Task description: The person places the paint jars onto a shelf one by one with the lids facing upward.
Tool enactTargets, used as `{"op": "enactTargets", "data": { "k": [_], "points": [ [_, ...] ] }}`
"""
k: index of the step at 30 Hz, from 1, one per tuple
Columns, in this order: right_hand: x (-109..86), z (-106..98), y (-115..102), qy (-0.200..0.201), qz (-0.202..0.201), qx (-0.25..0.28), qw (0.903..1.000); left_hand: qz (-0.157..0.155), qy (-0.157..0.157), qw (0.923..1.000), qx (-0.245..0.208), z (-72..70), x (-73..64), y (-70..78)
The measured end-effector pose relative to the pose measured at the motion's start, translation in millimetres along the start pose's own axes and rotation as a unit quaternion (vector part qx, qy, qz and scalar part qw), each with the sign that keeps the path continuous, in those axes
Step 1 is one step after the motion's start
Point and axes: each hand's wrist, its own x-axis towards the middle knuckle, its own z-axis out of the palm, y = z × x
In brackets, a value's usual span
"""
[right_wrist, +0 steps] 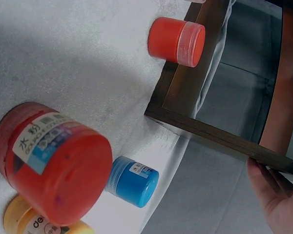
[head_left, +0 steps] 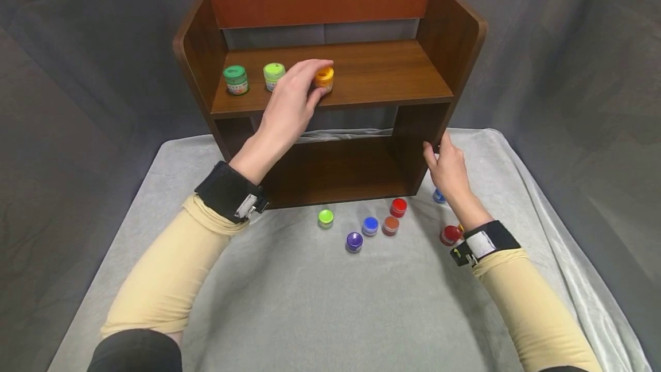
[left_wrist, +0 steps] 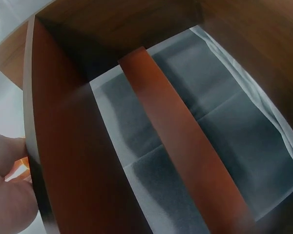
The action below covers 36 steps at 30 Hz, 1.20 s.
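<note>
On the upper board of a brown wooden shelf (head_left: 330,174), my left hand (head_left: 291,99) pinches an orange-yellow paint jar (head_left: 325,77) between thumb and fingers. Only a sliver of that jar (left_wrist: 20,170) shows past the thumb in the left wrist view. To its left stand a light green jar (head_left: 273,75), partly behind the hand, and a dark green jar (head_left: 236,80). My right hand (head_left: 450,170) grips the front edge of the shelf's right side panel; in the right wrist view its fingers (right_wrist: 263,187) lie against that panel (right_wrist: 210,139).
Before the shelf, on grey cloth, stand a lime green jar (head_left: 326,219), purple jar (head_left: 354,242), blue jar (head_left: 370,226), brown-orange jar (head_left: 390,225) and red jar (head_left: 398,207). Near the right wrist are a dark red jar (head_left: 450,235), yellow jar (right_wrist: 27,219) and lighter blue jar (right_wrist: 136,183).
</note>
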Motion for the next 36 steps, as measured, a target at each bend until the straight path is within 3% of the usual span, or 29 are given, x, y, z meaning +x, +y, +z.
{"op": "enactTargets", "data": {
  "k": [14, 36],
  "points": [
    [-0.3, 0, 1, 0.004, -0.006, 0.002, 1.0000, -0.014, -0.008, 0.9997, 0.017, 2.6, 13.8, 2.3],
    [0.0, 0, 1, 0.007, -0.005, -0.001, 1.0000, -0.043, -0.027, 0.9986, 0.019, 3.2, 17.1, 4.1]
  ]
}}
